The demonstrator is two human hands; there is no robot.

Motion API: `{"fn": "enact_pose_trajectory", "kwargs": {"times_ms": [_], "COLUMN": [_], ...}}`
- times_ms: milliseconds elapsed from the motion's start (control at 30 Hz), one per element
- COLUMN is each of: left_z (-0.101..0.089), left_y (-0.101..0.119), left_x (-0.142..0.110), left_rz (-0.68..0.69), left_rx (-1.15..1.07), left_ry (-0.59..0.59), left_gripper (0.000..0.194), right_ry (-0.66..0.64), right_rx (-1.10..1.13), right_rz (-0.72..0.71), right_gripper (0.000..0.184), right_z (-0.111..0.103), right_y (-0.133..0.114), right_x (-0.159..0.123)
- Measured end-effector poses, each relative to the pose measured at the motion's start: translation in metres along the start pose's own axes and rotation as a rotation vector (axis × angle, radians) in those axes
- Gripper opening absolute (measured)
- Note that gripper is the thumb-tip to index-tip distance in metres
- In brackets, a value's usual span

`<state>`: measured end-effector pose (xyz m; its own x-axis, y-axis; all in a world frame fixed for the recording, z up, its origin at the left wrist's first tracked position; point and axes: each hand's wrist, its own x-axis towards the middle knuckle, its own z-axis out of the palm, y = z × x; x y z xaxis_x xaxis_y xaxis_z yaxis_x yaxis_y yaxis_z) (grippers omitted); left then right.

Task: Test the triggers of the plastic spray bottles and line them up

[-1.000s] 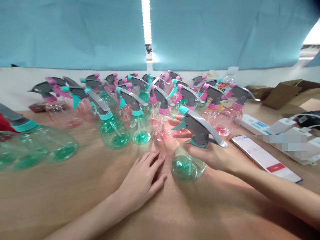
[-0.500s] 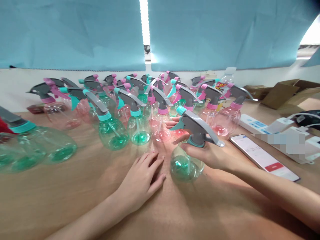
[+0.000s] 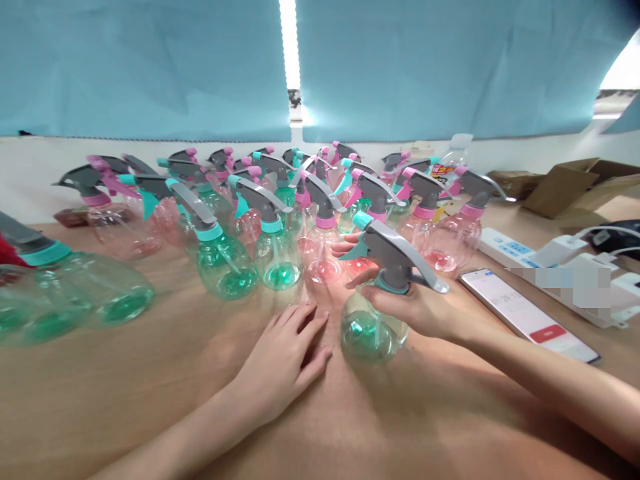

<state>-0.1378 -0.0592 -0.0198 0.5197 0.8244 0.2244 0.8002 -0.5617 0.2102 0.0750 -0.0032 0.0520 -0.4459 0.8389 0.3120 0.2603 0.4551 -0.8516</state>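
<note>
A green spray bottle (image 3: 375, 333) with a grey head and turquoise nozzle stands upright on the wooden table in front of me. My right hand (image 3: 413, 307) grips it just below the collar, thumb across the near side; some fingers show behind the bottle, the rest are hidden by it. Palm down on the table, my left hand (image 3: 287, 353) rests to the left of that bottle, fingers loosely stretched and holding nothing. Beyond my hands stand a clear green spray bottle (image 3: 279, 263), a darker green one (image 3: 227, 267) and a pink one (image 3: 324, 257).
Several more pink and green spray bottles crowd the back. At the left edge are green bottles (image 3: 123, 290). On the right lie a phone (image 3: 530, 317), a white power strip (image 3: 507, 247) with plugged-in chargers, and an open cardboard box (image 3: 560, 190). A blue cloth (image 3: 150, 73) hangs behind.
</note>
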Motion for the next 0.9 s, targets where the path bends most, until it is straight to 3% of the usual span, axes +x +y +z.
{"fn": "enact_pose_trajectory", "kwargs": {"times_ms": [300, 500, 633, 900], "left_z": [0.0015, 0.0015, 0.0013, 0.0019], "left_y": [-0.0004, -0.0004, -0.0005, -0.0008], "left_x": [-0.0002, -0.0009, -0.0007, -0.0011], "left_rz": [0.006, -0.002, -0.003, 0.002], "left_rx": [-0.007, -0.029, -0.026, -0.014], "left_ry": [0.022, 0.036, 0.014, 0.026], "left_gripper": [0.040, 0.040, 0.040, 0.039], "right_ry": [-0.001, 0.013, 0.019, 0.008], "right_rx": [-0.012, -0.026, -0.019, -0.073], "right_rz": [-0.020, -0.014, -0.034, 0.060], "right_gripper": [0.032, 0.025, 0.031, 0.009], "right_z": [0.0002, 0.0002, 0.0005, -0.0031], "right_y": [0.0034, 0.0031, 0.0007, 0.0009], "right_x": [0.0008, 0.0009, 0.0006, -0.0020]}}
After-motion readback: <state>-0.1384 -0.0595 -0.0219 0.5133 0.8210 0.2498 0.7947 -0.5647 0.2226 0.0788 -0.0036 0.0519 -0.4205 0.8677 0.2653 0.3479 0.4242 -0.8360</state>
